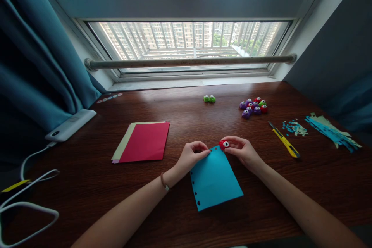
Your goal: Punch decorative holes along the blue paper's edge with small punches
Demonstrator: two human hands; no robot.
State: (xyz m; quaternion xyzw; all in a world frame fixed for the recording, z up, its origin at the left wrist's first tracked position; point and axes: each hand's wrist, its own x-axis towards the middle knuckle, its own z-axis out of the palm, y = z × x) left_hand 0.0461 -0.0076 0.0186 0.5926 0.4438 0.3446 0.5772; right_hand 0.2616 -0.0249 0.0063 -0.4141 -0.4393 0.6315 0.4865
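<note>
A blue sheet of paper [216,182] lies tilted on the table in front of me, with small punched shapes along its left edge and some at its top. My left hand [195,153] pinches the sheet's top left part between thumb and fingers. In my right hand [242,150] is a small red craft punch [223,145] with a round eye-like white spot on it. The punch sits at the sheet's top right corner, its far end hidden by my fingers. Whether it is pressed down I cannot tell.
Red and pale sheets [145,141] are stacked at left. Two green punches [209,99] stand at the back, and several purple, red and green ones [252,106] cluster right. A yellow utility knife [286,141], paper bits [295,127] and paper strips [333,131] lie right; a white power strip [71,125] left.
</note>
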